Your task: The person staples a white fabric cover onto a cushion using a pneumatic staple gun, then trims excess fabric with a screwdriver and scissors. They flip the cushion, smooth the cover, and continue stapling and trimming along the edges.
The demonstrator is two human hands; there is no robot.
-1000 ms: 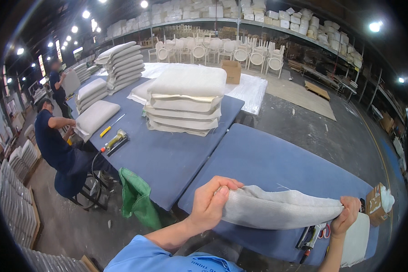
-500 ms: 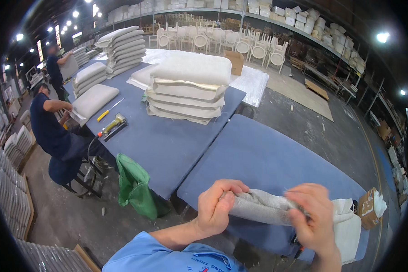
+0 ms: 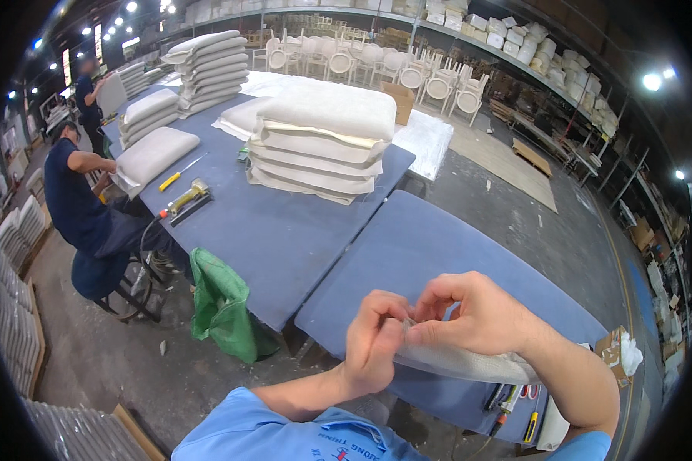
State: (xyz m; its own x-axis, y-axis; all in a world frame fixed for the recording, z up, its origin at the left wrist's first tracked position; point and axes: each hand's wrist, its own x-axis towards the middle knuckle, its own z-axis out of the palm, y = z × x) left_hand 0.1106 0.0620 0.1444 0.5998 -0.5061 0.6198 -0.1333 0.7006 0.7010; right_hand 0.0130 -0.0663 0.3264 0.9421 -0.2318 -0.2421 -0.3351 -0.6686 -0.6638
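Observation:
A light grey fabric-covered cushion [image 3: 469, 364] is held on edge above the near blue table [image 3: 438, 257]. At its left corner my left hand [image 3: 375, 342] is closed, thumb and fingers pinching the fabric edge. My right hand [image 3: 469, 313] meets it there, fingers curled and pinched on the same corner, so the fingertips nearly touch. Part of the cushion is hidden behind my right hand and forearm. Below it lie a staple gun [image 3: 505, 404], red-handled scissors [image 3: 528, 392] and a yellow cutter knife [image 3: 530, 427].
A stack of upholstered cushions [image 3: 319, 146] stands on the far table, beside a pneumatic staple gun [image 3: 188, 201] and a yellow-handled tool [image 3: 170, 181]. A green sack [image 3: 219, 303] hangs at the table's edge. A seated co-worker [image 3: 84, 192] handles another cushion. An open cardboard box [image 3: 617, 353] is at right.
My right hand has moved left along the cushion to its left corner, beside my left hand. The tools under the cushion now show more.

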